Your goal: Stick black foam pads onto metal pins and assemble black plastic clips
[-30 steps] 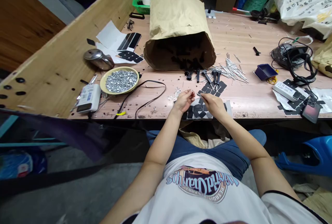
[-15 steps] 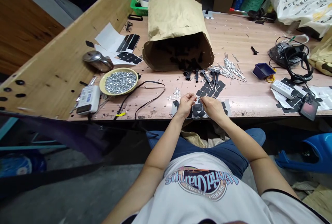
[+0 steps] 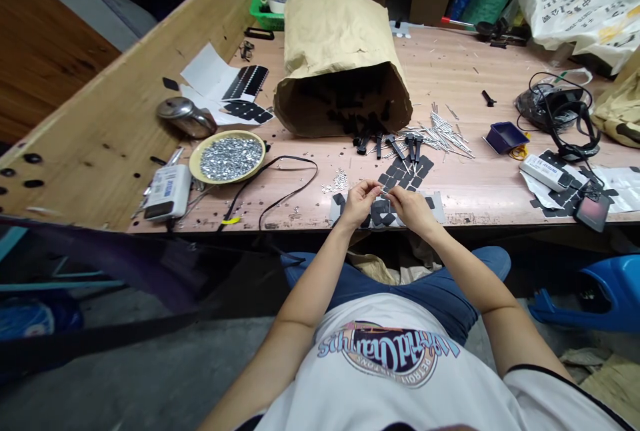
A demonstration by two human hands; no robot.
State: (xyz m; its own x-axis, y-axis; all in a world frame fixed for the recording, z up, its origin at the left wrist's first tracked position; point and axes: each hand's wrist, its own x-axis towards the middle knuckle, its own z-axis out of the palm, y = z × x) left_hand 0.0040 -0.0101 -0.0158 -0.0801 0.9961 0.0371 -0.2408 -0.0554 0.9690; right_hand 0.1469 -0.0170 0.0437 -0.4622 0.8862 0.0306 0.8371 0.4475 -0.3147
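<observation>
My left hand [image 3: 361, 202] and my right hand [image 3: 407, 206] meet at the table's front edge, both closed in a pinch. Between their fingertips is a thin silvery piece [image 3: 384, 193], possibly a metal pin, mostly hidden by the fingers. Beneath the hands lies a pale sheet [image 3: 438, 208] with black rounded pads [image 3: 383, 216] on it. Just beyond them, more black pads [image 3: 404, 171] and several black-headed parts with metal shafts [image 3: 411, 146] lie on the table. Small metal bits [image 3: 340, 180] are scattered to the left of my left hand.
A large paper sack [image 3: 336, 31] lies open toward me with black parts in it. Thin metal rods [image 3: 443, 132] are heaped to its right. A yellow bowl of small metal pieces [image 3: 194, 163], a black cord [image 3: 290, 158] and a white box [image 3: 169, 188] are at left; a purple box [image 3: 506, 138] is at right.
My fingertips have shifted slightly while staying together, and the silvery piece between them is a little lower and at a different angle. The view has moved slightly; the table items lie as before.
</observation>
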